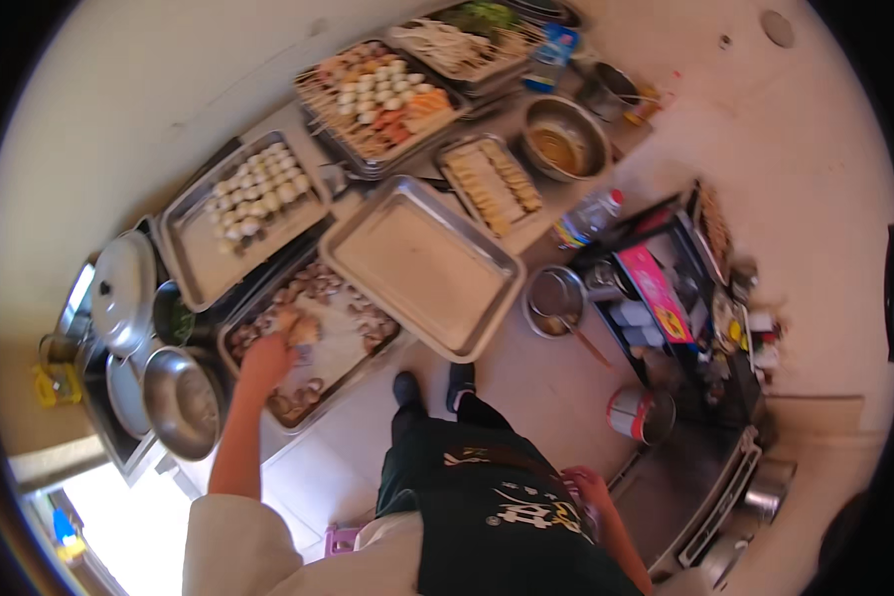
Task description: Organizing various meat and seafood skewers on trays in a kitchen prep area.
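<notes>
My left hand point(270, 357) reaches into a metal tray of small brownish food pieces point(357, 307), at its left part; the fingers are among the pieces, and whether they grip one cannot be made out. An empty metal tray point(425, 272) overlaps the right end of that tray. Above my hand lies a tray point(194, 279) with rows of skewered white balls or small eggs point(261, 190). My right hand point(585, 484) is low at the right side of my dark apron point(492, 514), by something pink; its grip is unclear.
Farther back are a tray of mixed skewers point(395, 97), a small tray of rolled food point(492, 182) and a steel bowl of yellowish liquid point(562, 141). At left stand a lid point(124, 290) and a metal bowl point(182, 402). A pot point(555, 302), a can point(641, 413) and a crowded rack are at right.
</notes>
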`<state>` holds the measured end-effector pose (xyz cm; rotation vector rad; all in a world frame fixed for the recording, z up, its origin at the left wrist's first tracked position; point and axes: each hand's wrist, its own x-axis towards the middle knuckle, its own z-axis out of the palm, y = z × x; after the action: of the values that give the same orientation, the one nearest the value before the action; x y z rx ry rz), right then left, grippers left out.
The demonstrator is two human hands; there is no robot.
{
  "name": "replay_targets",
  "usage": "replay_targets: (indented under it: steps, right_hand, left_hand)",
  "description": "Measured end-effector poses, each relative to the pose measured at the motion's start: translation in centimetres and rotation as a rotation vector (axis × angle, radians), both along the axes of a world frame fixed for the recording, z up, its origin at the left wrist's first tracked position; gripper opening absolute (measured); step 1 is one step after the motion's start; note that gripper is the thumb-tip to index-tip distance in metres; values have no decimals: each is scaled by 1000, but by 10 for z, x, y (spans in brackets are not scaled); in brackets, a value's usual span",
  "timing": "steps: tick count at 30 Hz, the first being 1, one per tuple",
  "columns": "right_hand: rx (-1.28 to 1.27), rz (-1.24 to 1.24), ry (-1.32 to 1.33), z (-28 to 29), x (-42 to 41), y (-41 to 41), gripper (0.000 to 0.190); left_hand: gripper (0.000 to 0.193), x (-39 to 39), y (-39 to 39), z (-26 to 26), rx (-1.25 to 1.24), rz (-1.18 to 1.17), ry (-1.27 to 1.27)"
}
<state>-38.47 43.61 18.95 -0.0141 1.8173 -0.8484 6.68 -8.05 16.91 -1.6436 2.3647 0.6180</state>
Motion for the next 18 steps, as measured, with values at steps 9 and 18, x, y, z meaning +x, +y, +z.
replay_targets:
  steps: [9,18]
  right_hand:
    - [-76,-50,-20,-48,-30,44,26]
    - [-157,-178,-88,-93,-108,88,27]
  left_hand:
    - [21,36,0,12,750,766,641]
    - [18,-87,72,150,325,641,806]
